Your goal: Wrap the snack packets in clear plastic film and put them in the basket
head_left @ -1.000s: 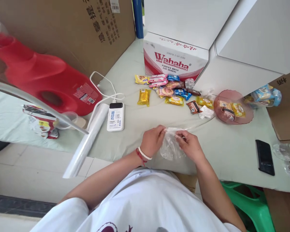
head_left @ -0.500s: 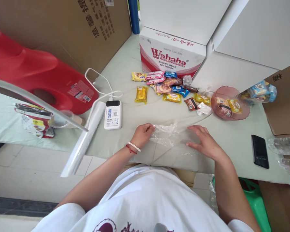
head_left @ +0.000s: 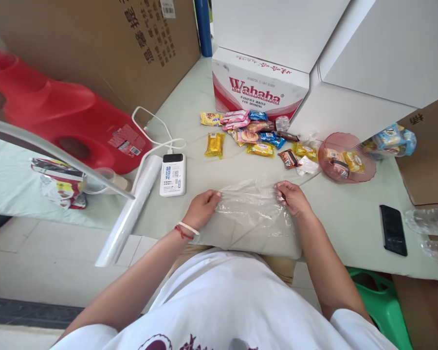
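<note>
Between my two hands a clear plastic bag [head_left: 251, 206] is stretched out low over the near edge of the table. My left hand [head_left: 201, 209] pinches its left top corner; a white bead bracelet and a red cord circle that wrist. The right top corner is gripped by the fingers of my right hand [head_left: 291, 197]. Just beyond the bag lies a loose pile of wrapped snacks [head_left: 253, 127], with a yellow-wrapped snack [head_left: 214, 145] apart on its left. A pink glass bowl [head_left: 368, 170] holding a few snacks stands to the right.
On the left are a white power bank [head_left: 173, 176] with a cable, a roll of clear film [head_left: 129, 214] and a large red jug [head_left: 69, 126]. A black phone [head_left: 393, 230] and plastic bottles [head_left: 427, 221] lie at right. A Wahaha carton [head_left: 259, 85] stands behind the snacks.
My right hand, open before, has closed on the bag's right corner. My left hand has moved left, and the crumpled bag is now spread wide between both hands.
</note>
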A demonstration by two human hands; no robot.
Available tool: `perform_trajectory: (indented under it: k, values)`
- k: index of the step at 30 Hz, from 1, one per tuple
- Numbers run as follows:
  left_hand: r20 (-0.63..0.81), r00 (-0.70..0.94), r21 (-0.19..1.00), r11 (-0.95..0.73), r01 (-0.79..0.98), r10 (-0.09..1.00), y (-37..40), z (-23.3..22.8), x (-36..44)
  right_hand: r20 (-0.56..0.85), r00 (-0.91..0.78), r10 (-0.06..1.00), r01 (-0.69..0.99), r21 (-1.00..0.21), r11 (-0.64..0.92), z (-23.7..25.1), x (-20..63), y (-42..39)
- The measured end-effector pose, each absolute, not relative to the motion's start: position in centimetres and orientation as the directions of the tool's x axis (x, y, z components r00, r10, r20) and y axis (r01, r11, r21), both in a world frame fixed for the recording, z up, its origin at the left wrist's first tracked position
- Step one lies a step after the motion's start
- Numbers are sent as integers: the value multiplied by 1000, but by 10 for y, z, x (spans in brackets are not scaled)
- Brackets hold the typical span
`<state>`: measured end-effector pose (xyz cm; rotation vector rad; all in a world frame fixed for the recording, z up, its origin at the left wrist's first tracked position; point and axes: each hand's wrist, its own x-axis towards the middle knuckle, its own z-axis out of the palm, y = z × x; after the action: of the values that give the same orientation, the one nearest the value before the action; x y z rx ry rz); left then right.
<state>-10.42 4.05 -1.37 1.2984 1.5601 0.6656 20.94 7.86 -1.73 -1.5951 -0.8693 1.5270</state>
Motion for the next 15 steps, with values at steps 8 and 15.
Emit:
perform_trajectory:
  k: [8, 15]
  values:
    - [19, 55, 657, -54, 752, 998, 66, -10, -66, -366, 23, 930, 121, -923, -366, -16, 199, 79]
    - [-83, -133, 678, 154, 718, 988, 131, -36, -65, -104, 317, 943, 457, -854, -248, -37, 236, 88]
